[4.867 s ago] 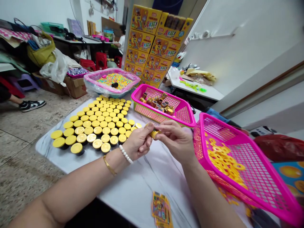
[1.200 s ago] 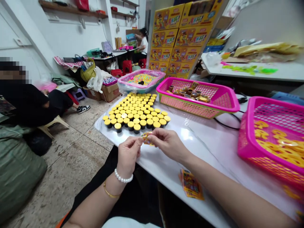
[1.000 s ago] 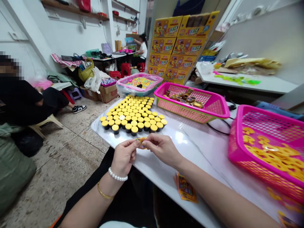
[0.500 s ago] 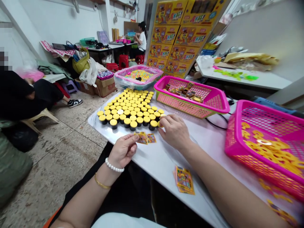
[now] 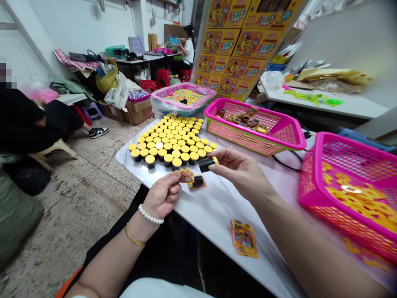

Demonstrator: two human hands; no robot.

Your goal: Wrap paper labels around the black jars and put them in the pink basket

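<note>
My right hand (image 5: 237,167) pinches a black cup with a yellow lid (image 5: 207,164), tipped on its side above the table's front edge. In my left hand (image 5: 164,192), thumb and fingers are closed on a few yellow printed labels (image 5: 186,175). Just beyond its fingertips, a short black piece (image 5: 197,181) lies over another printed label; its kind is unclear. Many black cups with yellow lids (image 5: 169,145) stand upright in close rows behind both hands. A small stack of printed labels (image 5: 243,238) rests on the tabletop, nearer my body.
A pink basket (image 5: 256,147) holds brown, patterned cups. Right of it, another pink basket (image 5: 313,174) contains yellow plastic pieces. Behind the cups sits a plastic-lined tub (image 5: 159,103) of coloured beads. Yellow cartons (image 5: 228,43) are stacked at the back. Two other people sit farther off.
My right hand has drawn a lidded cup out of the row and tipped it sideways. A black piece now shows over the label beside my left hand, which still holds its labels.
</note>
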